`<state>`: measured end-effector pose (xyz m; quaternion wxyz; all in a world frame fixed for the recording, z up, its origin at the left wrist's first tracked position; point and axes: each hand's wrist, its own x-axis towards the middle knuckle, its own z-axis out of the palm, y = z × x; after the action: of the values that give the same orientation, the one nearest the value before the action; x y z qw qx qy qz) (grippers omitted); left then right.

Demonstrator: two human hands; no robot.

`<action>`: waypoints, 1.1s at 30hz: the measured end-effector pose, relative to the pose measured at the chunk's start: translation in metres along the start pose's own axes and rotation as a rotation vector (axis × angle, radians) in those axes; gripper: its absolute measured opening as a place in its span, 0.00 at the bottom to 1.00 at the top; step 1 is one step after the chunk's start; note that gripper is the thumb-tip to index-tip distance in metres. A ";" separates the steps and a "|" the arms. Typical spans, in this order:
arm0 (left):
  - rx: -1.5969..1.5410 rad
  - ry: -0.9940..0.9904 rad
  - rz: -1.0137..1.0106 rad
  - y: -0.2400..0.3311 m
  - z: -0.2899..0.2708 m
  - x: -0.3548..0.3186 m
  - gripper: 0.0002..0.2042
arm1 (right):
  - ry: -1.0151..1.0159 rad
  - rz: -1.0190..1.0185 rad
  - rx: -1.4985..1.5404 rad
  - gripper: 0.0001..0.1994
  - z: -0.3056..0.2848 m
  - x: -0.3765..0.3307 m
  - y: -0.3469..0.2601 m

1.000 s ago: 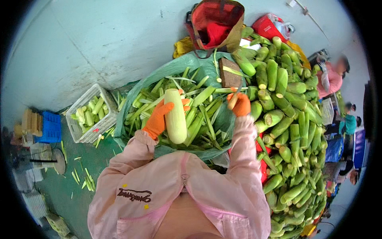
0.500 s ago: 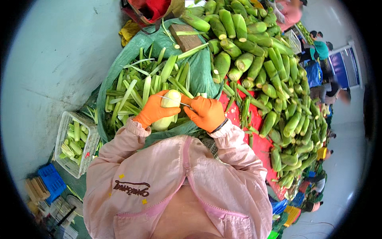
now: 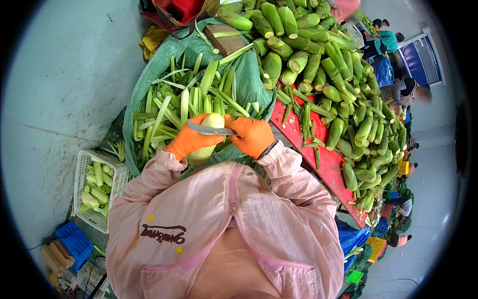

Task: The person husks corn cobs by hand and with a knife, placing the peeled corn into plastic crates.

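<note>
My left hand (image 3: 191, 141), in an orange glove, is closed around a pale ear of corn (image 3: 213, 120) in its light inner husk. The cut end of the ear points up and away from me. My right hand (image 3: 252, 137), gloved the same way, is closed on the handle of a knife, hidden in the fingers. The curved knife blade (image 3: 209, 130) lies across the ear just below its top, its tip reaching over the left glove. Under both hands, stripped green husks (image 3: 172, 112) fill a green sack (image 3: 147, 79) with spread edges.
Unhusked green corn (image 3: 343, 99) is heaped on a red surface (image 3: 343, 192) to the right. A wooden block (image 3: 226, 41) rests on the sack's far side. To the left, a white basket (image 3: 79, 187) holds pale ears. Blue crates (image 3: 72, 244) stand lower left. Several people are at far right.
The knife blade has turned from nearly edge-on to showing its broad side across the ear. Both hands keep their holds, and the whole view has shifted slightly.
</note>
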<state>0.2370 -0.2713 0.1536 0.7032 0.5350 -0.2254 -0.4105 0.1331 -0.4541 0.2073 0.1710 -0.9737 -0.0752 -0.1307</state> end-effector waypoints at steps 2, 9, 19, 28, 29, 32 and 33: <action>0.045 0.019 0.017 0.011 0.004 -0.006 0.22 | 0.002 -0.001 -0.002 0.18 0.001 0.000 -0.004; 0.406 0.129 0.127 -0.015 -0.004 -0.018 0.25 | -0.210 0.117 0.095 0.16 0.013 -0.005 0.005; -0.214 -0.415 -0.202 -0.008 -0.023 -0.028 0.29 | -0.197 0.081 0.282 0.16 0.025 -0.019 -0.001; 0.484 0.191 0.033 -0.021 0.021 -0.030 0.25 | -0.216 0.185 0.143 0.15 0.029 -0.029 0.000; 0.655 0.267 0.019 -0.016 0.025 -0.032 0.24 | -0.226 0.206 0.143 0.15 0.032 -0.032 0.004; 0.663 0.295 -0.014 -0.016 0.031 -0.039 0.24 | -0.242 0.220 0.148 0.15 0.039 -0.045 0.007; 0.664 0.294 -0.015 -0.016 0.027 -0.040 0.24 | -0.242 0.222 0.149 0.15 0.038 -0.047 0.006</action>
<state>0.1890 -0.2554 0.1523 0.5130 0.7890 -0.2390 -0.2390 0.0980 -0.4509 0.1576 0.2455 -0.9693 0.0032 0.0132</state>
